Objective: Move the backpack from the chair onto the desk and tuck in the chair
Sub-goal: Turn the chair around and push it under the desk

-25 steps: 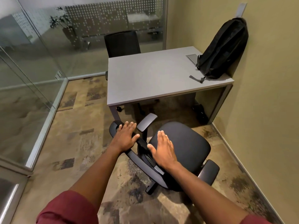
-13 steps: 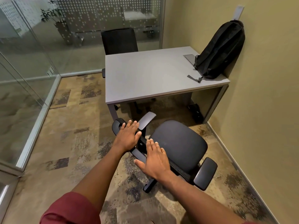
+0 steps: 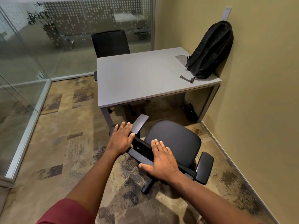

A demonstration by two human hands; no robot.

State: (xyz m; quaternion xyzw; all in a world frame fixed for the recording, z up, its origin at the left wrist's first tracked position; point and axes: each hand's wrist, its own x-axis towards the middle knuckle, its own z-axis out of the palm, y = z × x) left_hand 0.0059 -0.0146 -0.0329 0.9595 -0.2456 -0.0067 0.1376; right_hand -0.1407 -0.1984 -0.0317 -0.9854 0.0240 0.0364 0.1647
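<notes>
The black backpack (image 3: pixel 210 49) stands upright on the grey desk (image 3: pixel 145 78) at its far right corner, leaning on the wall. The black office chair (image 3: pixel 174 141) stands on the carpet just in front of the desk, its seat outside the desk edge and its backrest toward me. My left hand (image 3: pixel 120 138) lies flat over the left end of the backrest's top edge, beside the left armrest (image 3: pixel 140 123). My right hand (image 3: pixel 161 160) presses flat on the backrest further right, fingers spread toward the seat.
A second black chair (image 3: pixel 110 43) is tucked in at the desk's far side. Glass partitions (image 3: pixel 24 78) run along the left and back. A yellow wall (image 3: pixel 258 94) stands close on the right. A flat grey cable hatch (image 3: pixel 182 58) sits beside the backpack.
My right hand has slid from the seat's near edge back onto the backrest rim. My left hand has stayed on the backrest's left end. The chair has turned slightly.
</notes>
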